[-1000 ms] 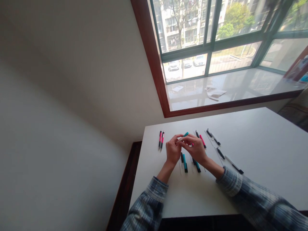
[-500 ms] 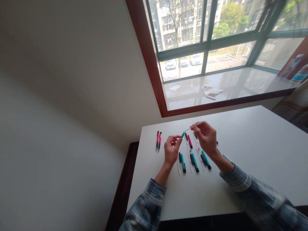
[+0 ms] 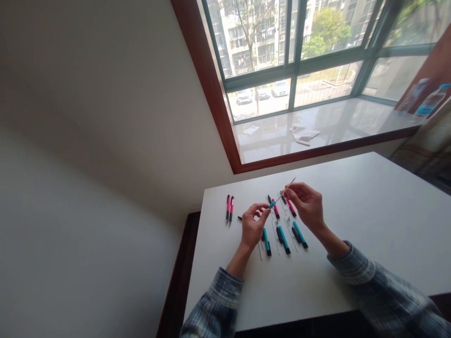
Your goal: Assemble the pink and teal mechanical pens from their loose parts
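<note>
My left hand (image 3: 252, 226) is closed in a pinch on the lower end of a teal pen barrel (image 3: 272, 204) above the white table (image 3: 366, 225). My right hand (image 3: 306, 204) is closed on a thin pen refill (image 3: 289, 184) that points up and to the right, its lower end at the teal barrel. Under my hands lie rows of pen parts: three teal-and-black barrels (image 3: 283, 238) and pink ones (image 3: 291, 207). Two whole pink-and-black pens (image 3: 229, 208) lie side by side to the left.
A small dark part (image 3: 239, 218) lies left of my left hand. Behind the table a wood-framed window sill (image 3: 317, 136) holds paper and cloth. A plastic bottle (image 3: 428, 101) stands at the far right. The table's left edge drops beside the wall.
My right hand has drawn the thin refill away from the teal barrel, up and to the right, then brought it back near the barrel's end. My left hand has kept its pinch on the barrel.
</note>
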A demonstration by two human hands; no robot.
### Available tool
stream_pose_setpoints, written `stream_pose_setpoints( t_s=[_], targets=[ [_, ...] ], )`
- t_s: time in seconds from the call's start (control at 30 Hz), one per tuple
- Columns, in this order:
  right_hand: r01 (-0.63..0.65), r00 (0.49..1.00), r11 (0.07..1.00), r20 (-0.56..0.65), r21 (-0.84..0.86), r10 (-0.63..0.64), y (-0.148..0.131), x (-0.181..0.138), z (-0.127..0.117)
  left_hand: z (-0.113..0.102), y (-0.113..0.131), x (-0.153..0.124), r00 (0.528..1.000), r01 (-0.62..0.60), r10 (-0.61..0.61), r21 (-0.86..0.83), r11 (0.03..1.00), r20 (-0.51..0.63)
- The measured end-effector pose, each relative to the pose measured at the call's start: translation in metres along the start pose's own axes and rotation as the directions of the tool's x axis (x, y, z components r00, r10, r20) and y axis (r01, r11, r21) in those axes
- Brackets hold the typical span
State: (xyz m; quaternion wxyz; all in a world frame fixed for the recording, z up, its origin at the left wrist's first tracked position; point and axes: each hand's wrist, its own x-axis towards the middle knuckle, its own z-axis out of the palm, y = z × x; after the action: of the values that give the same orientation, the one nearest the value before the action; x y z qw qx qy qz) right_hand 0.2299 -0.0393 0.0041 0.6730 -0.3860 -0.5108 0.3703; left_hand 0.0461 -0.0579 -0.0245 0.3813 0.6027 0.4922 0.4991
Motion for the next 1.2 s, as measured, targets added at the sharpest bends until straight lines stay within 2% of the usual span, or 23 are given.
stream_pose_setpoints(
  t_s=[0.2, 0.53, 0.7, 0.83, 0.93, 1.03, 1.1, 1.2],
  targets=[
    [0.005, 0.999, 1.0, 0.051, -0.021, -0.003, 0.003, 0.0, -0.001, 0.0, 0.001, 0.002, 1.0, -0.006, 0.006, 0.0, 1.0, 0.001],
    [0.033, 0.952, 0.984, 0.305, -0.178, 0.023, 0.006, -0.002, 0.003, 0.002, 0.009, 0.0, 0.999, 0.008, -0.003, -0.1, 0.995, 0.046],
    [-0.012, 0.931, 0.989, 0.358, -0.148, 0.065, 0.005, -0.003, 0.003, 0.005, 0.005, 0.0, 0.999, 0.007, -0.002, -0.129, 0.992, 0.038],
    [-0.038, 0.939, 0.995, 0.338, -0.094, 0.067, 0.007, -0.005, 0.003, 0.005, 0.005, 0.005, 0.999, 0.004, 0.001, -0.119, 0.993, 0.042],
    [-0.067, 0.942, 0.996, 0.327, -0.05, 0.08, 0.008, -0.006, 0.002, -0.003, 0.005, 0.013, 0.997, -0.031, 0.037, -0.077, 0.997, 0.072],
    [-0.053, 0.933, 0.994, 0.35, -0.095, 0.083, 0.009, -0.008, 0.002, -0.019, 0.003, 0.024, 0.998, -0.027, 0.032, -0.096, 0.995, 0.051],
    [0.012, 0.935, 0.984, 0.351, -0.177, 0.052, 0.011, -0.008, 0.002, -0.033, -0.001, 0.032, 1.0, -0.007, 0.006, -0.156, 0.988, -0.007],
    [0.171, 0.927, 0.928, 0.373, -0.33, -0.038, 0.016, -0.011, 0.004, -0.053, -0.005, 0.041, 0.995, -0.04, 0.024, -0.17, 0.985, -0.094]
  ],
)
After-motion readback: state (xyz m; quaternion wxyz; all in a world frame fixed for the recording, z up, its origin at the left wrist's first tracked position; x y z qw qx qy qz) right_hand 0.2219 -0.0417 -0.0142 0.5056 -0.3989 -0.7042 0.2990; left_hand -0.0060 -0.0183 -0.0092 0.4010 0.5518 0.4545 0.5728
